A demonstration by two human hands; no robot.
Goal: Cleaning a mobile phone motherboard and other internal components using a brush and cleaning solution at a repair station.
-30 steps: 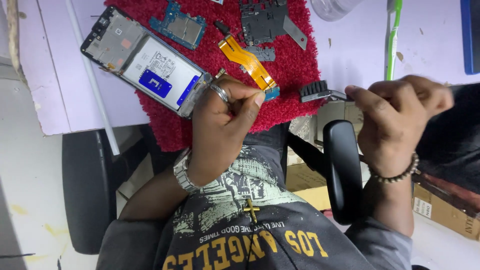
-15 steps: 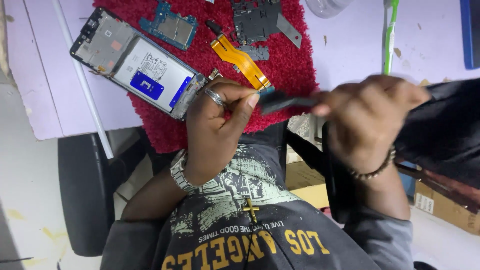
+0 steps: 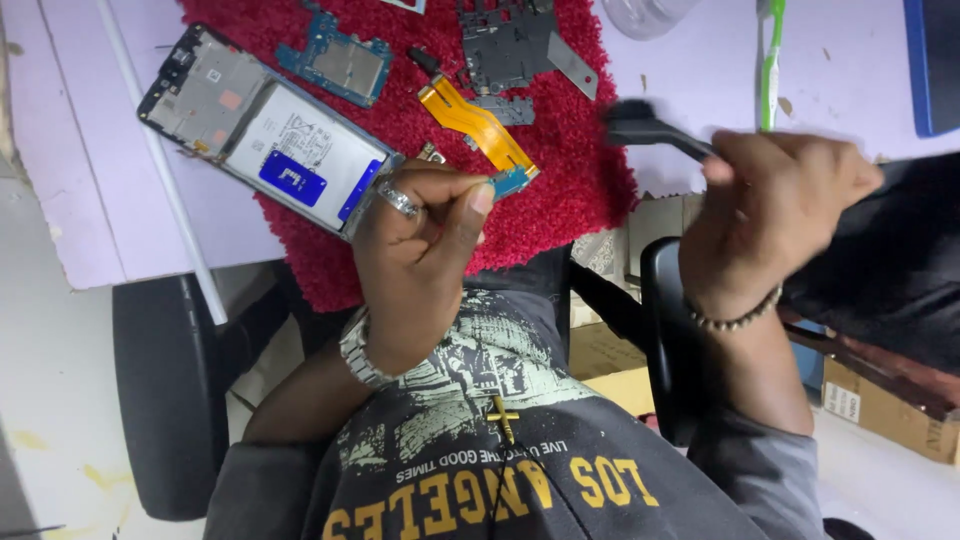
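Pinching a flex cable's end, brush raised at centre right.

Left hand (image 3: 420, 250), at centre frame, pinches the blue tip of the orange flex cable (image 3: 475, 120) between thumb and forefinger, likely steadying it clear of the red mat (image 3: 580, 190). Right hand (image 3: 770, 200), fisted round the handle, holds the black brush (image 3: 640, 122) above the mat's right edge, bristles towards the cable. At upper left lies the opened phone shell (image 3: 200, 95), with the white battery (image 3: 300, 155) seated inside. Along the top edge, on the mat, rest a blue circuit board (image 3: 340, 62) and a grey metal frame (image 3: 505, 40), probably kept from sliding. At lower right sits a cardboard box (image 3: 880, 400), contents hidden.
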